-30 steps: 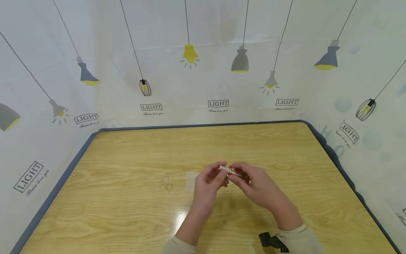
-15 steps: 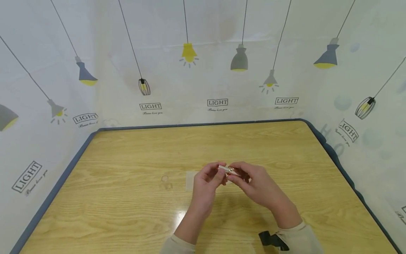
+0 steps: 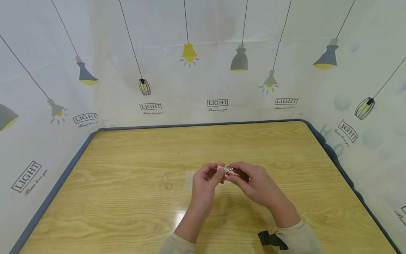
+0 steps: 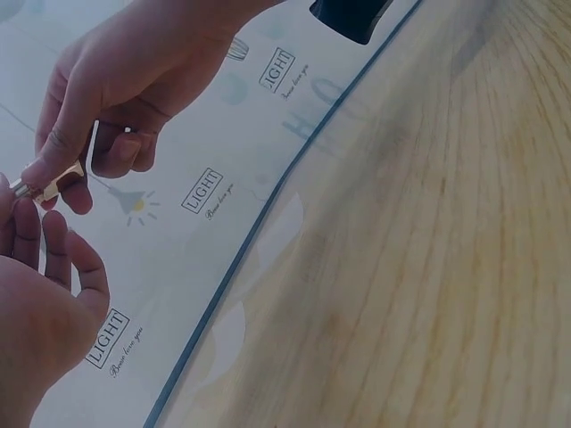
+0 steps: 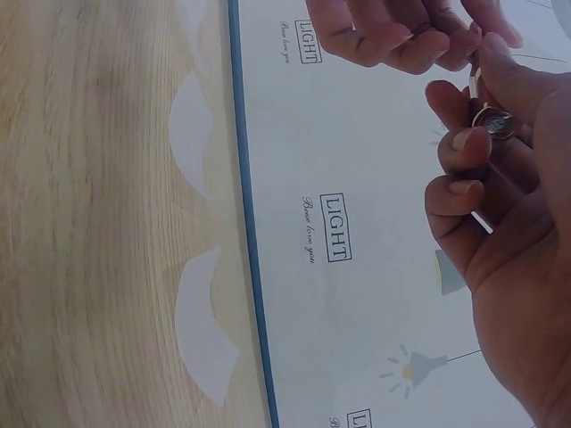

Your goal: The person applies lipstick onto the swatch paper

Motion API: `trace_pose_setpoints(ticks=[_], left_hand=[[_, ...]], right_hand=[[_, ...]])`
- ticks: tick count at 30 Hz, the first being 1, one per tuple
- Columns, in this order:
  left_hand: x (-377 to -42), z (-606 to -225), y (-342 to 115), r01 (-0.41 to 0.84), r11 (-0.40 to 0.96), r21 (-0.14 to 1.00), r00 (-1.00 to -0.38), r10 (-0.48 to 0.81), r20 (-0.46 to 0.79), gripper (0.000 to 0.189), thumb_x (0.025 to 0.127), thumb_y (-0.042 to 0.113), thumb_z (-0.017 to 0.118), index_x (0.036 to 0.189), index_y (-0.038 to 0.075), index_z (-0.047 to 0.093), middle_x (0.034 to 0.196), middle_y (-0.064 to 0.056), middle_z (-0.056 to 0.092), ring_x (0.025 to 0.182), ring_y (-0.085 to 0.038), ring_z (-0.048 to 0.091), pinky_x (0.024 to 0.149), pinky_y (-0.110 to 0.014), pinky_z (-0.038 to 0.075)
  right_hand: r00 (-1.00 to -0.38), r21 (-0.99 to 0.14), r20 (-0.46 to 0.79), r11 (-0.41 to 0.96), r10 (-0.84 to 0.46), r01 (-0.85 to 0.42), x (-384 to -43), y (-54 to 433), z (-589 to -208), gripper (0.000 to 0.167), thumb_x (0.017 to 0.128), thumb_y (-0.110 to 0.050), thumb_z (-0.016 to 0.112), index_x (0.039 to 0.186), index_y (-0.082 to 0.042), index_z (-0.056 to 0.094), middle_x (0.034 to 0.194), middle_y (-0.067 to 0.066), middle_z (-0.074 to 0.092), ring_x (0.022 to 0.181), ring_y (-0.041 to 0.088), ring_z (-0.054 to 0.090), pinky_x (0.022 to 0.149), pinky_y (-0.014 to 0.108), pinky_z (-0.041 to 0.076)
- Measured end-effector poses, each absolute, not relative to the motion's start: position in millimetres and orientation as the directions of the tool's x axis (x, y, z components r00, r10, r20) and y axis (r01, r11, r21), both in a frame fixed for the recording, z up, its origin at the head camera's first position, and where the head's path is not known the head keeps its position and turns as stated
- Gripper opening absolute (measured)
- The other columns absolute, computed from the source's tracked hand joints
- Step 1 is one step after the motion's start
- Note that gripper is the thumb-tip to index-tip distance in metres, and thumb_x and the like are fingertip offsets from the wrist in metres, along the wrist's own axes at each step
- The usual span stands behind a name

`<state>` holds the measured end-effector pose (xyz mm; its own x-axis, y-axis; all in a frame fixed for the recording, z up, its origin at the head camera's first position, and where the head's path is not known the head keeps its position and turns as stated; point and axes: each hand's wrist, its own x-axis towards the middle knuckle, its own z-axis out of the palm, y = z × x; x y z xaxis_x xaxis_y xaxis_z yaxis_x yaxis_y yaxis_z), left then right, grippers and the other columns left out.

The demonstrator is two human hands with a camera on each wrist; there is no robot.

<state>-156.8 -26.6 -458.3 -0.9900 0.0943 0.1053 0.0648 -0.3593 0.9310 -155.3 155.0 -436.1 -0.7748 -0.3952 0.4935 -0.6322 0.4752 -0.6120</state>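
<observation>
Left hand (image 3: 203, 192) and right hand (image 3: 261, 187) come close together, each pinching one small, shiny, silver and rose-gold cylindrical tube (image 3: 226, 170). It lies slantwise between the fingertips, raised above the pale yellow, wood-grained tabletop (image 3: 127, 208). Left thumb and fingers grip the silvery portion, while the right thumb and fingers curl round the rose-gold portion, hiding much of it. From the right wrist, the tube's round end (image 5: 495, 122) shows a dark disc inside a coppery rim; its markings are too small to read.

Beside the left hand, and partly behind it, a pale, translucent rectangular patch (image 3: 189, 181) lies on the wood; whether it is a sheet or a mark, I cannot tell. Farther left is a thin, dark ring-shaped outline (image 3: 165, 179). Both forearms emerge from beige cloth sleeves (image 3: 302, 238), and a black strap (image 3: 272, 240) sits by the right cuff.
</observation>
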Motion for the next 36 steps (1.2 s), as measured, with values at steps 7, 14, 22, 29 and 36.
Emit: trace_pose_setpoints(ticks=[7, 14, 22, 29, 36], left_hand=[[-156.7, -460.2, -26.9, 0.083, -0.398, 0.914, -0.979, 0.137, 0.148, 0.029, 0.102, -0.001, 0.066, 0.121, -0.022, 0.059, 0.087, 0.01, 0.066, 0.078, -0.006, 0.06, 0.076, -0.02, 0.053], [-154.8, -459.1, -32.4, 0.043, -0.438, 0.898, -0.953, 0.253, 0.169, 0.017, 0.103, 0.016, 0.069, 0.115, 0.005, 0.07, 0.095, 0.007, 0.06, 0.083, -0.008, 0.058, 0.077, -0.02, 0.054], [-154.5, -459.2, -28.4, -0.019, -0.466, 0.885, -0.97, 0.222, 0.097, 0.016, 0.106, 0.007, 0.064, 0.121, 0.009, 0.061, 0.098, 0.006, 0.065, 0.085, -0.007, 0.062, 0.076, -0.021, 0.055], [-152.9, -459.8, -26.4, 0.028, -0.47, 0.882, -0.985, 0.138, 0.105, 0.013, 0.103, 0.009, 0.07, 0.104, 0.015, 0.059, 0.088, 0.009, 0.066, 0.079, -0.008, 0.058, 0.074, -0.021, 0.051], [-152.7, -461.9, -27.0, 0.051, -0.471, 0.881, -0.986, 0.115, 0.118, 0.013, 0.099, 0.012, 0.075, 0.104, 0.014, 0.063, 0.085, 0.009, 0.067, 0.076, -0.008, 0.058, 0.073, -0.021, 0.05]], right_hand=[[-0.764, -0.622, 0.505, 0.444, -0.402, -0.645, -155.8, 156.0, -437.3, 0.017, 0.099, -0.003, 0.074, 0.115, -0.009, 0.073, 0.089, -0.003, 0.072, 0.069, -0.003, 0.052, 0.058, 0.021, 0.05], [-0.756, -0.615, 0.508, 0.44, -0.413, -0.654, -156.5, 157.6, -438.4, 0.017, 0.099, -0.002, 0.073, 0.114, -0.009, 0.072, 0.087, -0.002, 0.071, 0.068, -0.003, 0.051, 0.057, 0.02, 0.049], [-0.751, -0.608, 0.521, 0.441, -0.406, -0.66, -154.1, 155.2, -434.9, 0.021, 0.098, -0.004, 0.075, 0.117, -0.009, 0.071, 0.091, -0.004, 0.072, 0.069, -0.002, 0.051, 0.057, 0.02, 0.049], [-0.729, -0.574, 0.565, 0.45, -0.387, -0.684, -153.6, 154.4, -435.4, 0.023, 0.095, -0.003, 0.078, 0.116, -0.01, 0.072, 0.088, -0.006, 0.072, 0.07, -0.002, 0.053, 0.059, 0.02, 0.049], [-0.696, -0.557, 0.604, 0.419, -0.389, -0.717, -154.1, 154.8, -439.4, 0.023, 0.094, -0.003, 0.079, 0.116, -0.008, 0.072, 0.09, -0.002, 0.076, 0.076, 0.001, 0.064, 0.064, 0.018, 0.053]])
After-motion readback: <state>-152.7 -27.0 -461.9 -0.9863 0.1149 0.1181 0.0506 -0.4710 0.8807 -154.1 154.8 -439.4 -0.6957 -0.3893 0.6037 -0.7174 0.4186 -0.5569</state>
